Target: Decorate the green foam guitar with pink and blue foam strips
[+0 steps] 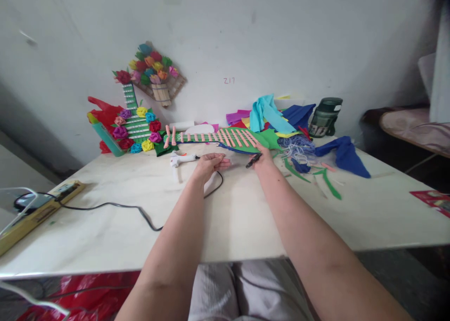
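Observation:
A guitar-shaped craft (230, 138), green with pink strips across its strings, tilts up at the back of the table. My left hand (213, 165) is turned partly palm up below its neck, fingers stretched out and nothing plainly in them. Behind that hand a white hot glue gun (183, 158) lies on its side, its black cord running under my wrist. My right hand (263, 159) is closed around a small dark tool (253, 160), kind unclear, and its fingertips reach the craft's lower right edge. The palm side of my right hand is hidden.
A finished-looking flowered guitar craft (137, 124) leans on the wall beside a teal tube (108, 138). To the right lie blue fabric (346, 157), tangled yarn (297, 147), green scraps (330, 185) and a dark bottle (325, 117). A power strip (42, 211) sits front left.

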`<state>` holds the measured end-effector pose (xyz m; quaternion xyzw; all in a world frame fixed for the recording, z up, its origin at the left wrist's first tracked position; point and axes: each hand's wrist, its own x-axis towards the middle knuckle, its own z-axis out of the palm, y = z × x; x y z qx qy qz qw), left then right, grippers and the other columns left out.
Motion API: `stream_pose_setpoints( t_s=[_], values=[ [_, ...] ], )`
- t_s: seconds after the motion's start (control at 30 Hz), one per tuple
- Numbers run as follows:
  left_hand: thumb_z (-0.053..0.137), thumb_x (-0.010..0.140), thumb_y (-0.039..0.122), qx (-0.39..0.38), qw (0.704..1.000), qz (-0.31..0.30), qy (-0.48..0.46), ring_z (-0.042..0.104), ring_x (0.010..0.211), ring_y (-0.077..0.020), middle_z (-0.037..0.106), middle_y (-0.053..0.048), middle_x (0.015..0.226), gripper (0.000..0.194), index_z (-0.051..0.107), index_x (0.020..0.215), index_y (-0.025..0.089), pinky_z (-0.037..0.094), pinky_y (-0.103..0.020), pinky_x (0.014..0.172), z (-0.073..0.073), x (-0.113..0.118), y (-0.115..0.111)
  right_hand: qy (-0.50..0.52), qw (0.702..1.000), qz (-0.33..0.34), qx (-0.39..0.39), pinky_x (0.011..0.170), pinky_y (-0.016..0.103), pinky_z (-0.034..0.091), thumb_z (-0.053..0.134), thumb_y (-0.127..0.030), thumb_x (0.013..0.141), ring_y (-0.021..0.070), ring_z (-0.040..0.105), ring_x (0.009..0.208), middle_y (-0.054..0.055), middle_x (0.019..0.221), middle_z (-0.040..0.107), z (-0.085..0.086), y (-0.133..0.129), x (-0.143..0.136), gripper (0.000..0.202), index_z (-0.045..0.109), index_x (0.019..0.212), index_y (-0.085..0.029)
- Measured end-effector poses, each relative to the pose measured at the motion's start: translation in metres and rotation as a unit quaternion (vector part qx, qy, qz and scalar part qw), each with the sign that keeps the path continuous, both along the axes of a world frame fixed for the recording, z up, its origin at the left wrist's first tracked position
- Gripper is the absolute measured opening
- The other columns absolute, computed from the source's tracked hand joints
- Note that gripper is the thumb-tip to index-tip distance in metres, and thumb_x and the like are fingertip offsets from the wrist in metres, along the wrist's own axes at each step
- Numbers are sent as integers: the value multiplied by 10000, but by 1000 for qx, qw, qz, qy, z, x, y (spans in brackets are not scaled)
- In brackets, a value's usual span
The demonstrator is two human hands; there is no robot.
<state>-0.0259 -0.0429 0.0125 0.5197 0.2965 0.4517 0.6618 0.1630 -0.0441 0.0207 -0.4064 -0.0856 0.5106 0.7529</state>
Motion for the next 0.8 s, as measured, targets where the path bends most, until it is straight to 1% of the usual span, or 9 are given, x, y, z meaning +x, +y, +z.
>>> stream_pose_setpoints(
  t_s=[0.1,0.27,0.37,0.43,0.53,0.6,0.67,0.73,0.8],
  values=[
    [655,715,138,-1,1000,1,-6,678,701,-199,691,-131,747,139,602,828,76,525,-321,731,-1,0,0,15,1000,-10,-20,313,190,262,611,-339,697,69,341,337,-82,412,391,2,-1,-1,244,423,626,-202],
    [667,700,148,3,1000,21,-1,677,709,-203,690,-129,745,133,616,798,74,524,-328,745,0,1,-1,-8,1000,3,-13,308,198,269,626,-356,682,69,341,331,-86,413,393,4,-3,-1,279,394,624,-212],
    [635,715,133,-7,999,29,10,677,696,-215,686,-136,720,121,613,815,67,526,-344,736,2,2,-3,9,1000,3,-22,297,198,264,613,-338,697,66,321,321,-87,403,381,6,-4,-1,270,387,618,-213],
    [617,718,113,-10,1000,25,12,679,720,-229,687,-154,743,143,603,849,58,523,-360,749,3,2,-4,19,1000,-2,-24,290,197,256,612,-331,701,63,301,314,-92,391,357,7,-5,-2,274,380,611,-215],
    [601,710,80,-12,1000,14,17,680,753,-246,689,-172,776,249,569,955,43,517,-378,770,5,3,-5,25,999,-8,-23,287,189,255,605,-313,706,59,297,312,-93,387,346,8,-6,-3,269,376,606,-213],
    [595,702,60,-16,1000,8,22,681,754,-252,689,-168,763,361,526,1056,40,513,-388,776,6,3,-7,30,999,-13,-25,284,182,251,592,-283,713,57,295,311,-92,387,349,8,-6,-3,249,378,608,-212],
    [599,695,51,-20,1000,9,22,681,754,-252,689,-160,752,432,491,1113,43,510,-392,777,7,4,-8,31,999,-13,-28,281,179,247,579,-253,715,59,301,312,-91,389,357,8,-6,-2,220,387,617,-211],
    [617,690,62,-18,1000,13,15,679,760,-244,689,-158,768,416,502,1090,50,510,-376,769,8,4,-9,29,999,-8,-32,282,179,256,565,-228,717,64,323,317,-86,395,377,7,-5,-1,184,405,629,-209],
    [650,686,108,-15,1000,10,18,676,723,-230,682,-135,725,334,545,1000,62,514,-341,718,7,5,-9,20,999,-4,-33,293,181,289,549,-217,723,70,358,329,-77,406,404,4,-4,0,153,421,640,-204]
  ],
)
